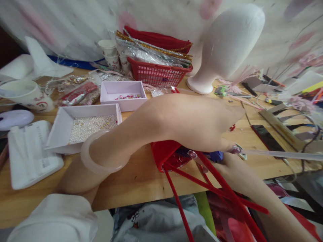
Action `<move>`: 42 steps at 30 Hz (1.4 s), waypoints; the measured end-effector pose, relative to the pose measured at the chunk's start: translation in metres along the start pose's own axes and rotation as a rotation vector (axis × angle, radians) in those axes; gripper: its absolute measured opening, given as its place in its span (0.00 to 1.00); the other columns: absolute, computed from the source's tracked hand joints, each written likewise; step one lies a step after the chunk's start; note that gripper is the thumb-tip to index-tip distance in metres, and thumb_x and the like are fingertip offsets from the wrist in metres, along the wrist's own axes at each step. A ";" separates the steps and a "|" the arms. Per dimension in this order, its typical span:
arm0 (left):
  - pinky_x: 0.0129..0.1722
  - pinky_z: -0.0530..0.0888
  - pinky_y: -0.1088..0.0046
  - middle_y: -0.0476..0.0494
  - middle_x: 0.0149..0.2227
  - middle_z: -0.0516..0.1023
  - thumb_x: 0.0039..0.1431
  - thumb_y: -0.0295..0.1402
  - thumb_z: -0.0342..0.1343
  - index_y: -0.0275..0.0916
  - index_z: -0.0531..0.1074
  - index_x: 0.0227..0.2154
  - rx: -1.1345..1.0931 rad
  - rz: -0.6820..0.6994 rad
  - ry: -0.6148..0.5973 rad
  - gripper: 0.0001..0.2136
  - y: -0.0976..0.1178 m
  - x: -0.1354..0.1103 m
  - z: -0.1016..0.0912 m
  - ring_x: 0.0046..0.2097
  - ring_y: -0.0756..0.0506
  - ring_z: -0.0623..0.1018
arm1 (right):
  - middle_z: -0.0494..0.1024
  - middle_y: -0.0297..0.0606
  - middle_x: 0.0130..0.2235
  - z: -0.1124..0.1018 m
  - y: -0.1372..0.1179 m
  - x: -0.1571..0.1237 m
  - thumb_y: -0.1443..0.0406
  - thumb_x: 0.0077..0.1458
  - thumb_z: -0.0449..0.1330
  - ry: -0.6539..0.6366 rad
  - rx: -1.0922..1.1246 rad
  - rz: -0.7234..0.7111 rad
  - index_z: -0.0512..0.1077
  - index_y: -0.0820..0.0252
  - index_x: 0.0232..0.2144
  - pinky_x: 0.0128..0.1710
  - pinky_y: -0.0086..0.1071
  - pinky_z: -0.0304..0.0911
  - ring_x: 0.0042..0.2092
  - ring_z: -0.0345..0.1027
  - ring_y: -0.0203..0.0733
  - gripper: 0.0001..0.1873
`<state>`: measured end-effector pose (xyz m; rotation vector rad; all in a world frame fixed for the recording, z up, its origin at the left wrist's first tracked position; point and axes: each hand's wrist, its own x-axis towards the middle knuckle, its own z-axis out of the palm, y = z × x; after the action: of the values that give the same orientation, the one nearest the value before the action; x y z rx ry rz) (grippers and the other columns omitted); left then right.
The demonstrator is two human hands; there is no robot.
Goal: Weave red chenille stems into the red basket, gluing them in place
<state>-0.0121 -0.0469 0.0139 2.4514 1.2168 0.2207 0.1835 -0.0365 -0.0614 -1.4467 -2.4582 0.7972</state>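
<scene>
My left hand (pixel 196 124) reaches across the wooden table (pixel 131 181) with a pale bangle (pixel 101 158) on its wrist. Its fingers are closed over a red piece (pixel 164 153) from which several red pipe cleaners (pixel 217 188) trail down past the table's front edge. My right hand (pixel 227 166) comes up from the lower right and lies tucked under the left hand, with its fingers hidden. A blue object (pixel 217 156) shows between the two hands. A translucent rod (pixel 277 155) runs from there to the right.
A white tray of pearls (pixel 60 134) and a smaller tray of pink gems (pixel 123 90) lie left of the hands. Behind stand a red basket (pixel 158 72), a white foam head (pixel 227 43) and paper cups (pixel 25 95). A dark phone (pixel 267 136) and tools lie right.
</scene>
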 end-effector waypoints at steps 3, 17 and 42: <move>0.54 0.69 0.65 0.47 0.50 0.78 0.61 0.43 0.46 0.43 0.70 0.51 -0.004 0.006 0.000 0.19 0.000 0.000 0.000 0.54 0.40 0.73 | 0.81 0.38 0.26 0.000 0.000 -0.004 0.50 0.52 0.58 -0.076 0.022 0.017 0.73 0.55 0.19 0.31 0.38 0.70 0.29 0.74 0.50 0.19; 0.53 0.69 0.66 0.47 0.53 0.76 0.62 0.43 0.46 0.42 0.69 0.53 0.028 0.004 0.005 0.20 0.001 0.000 0.000 0.54 0.40 0.72 | 0.81 0.34 0.24 -0.002 -0.003 -0.007 0.58 0.50 0.57 -0.066 0.058 -0.007 0.74 0.54 0.21 0.28 0.36 0.67 0.29 0.73 0.49 0.11; 0.55 0.68 0.65 0.47 0.54 0.75 0.63 0.44 0.47 0.43 0.69 0.54 0.055 0.014 0.008 0.20 0.001 -0.002 0.001 0.56 0.40 0.71 | 0.79 0.35 0.21 0.001 0.002 -0.010 0.55 0.52 0.55 -0.102 0.040 0.059 0.72 0.54 0.21 0.24 0.36 0.63 0.25 0.73 0.49 0.15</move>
<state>-0.0119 -0.0491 0.0134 2.5091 1.2251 0.2041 0.1894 -0.0447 -0.0625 -1.5070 -2.4675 0.9483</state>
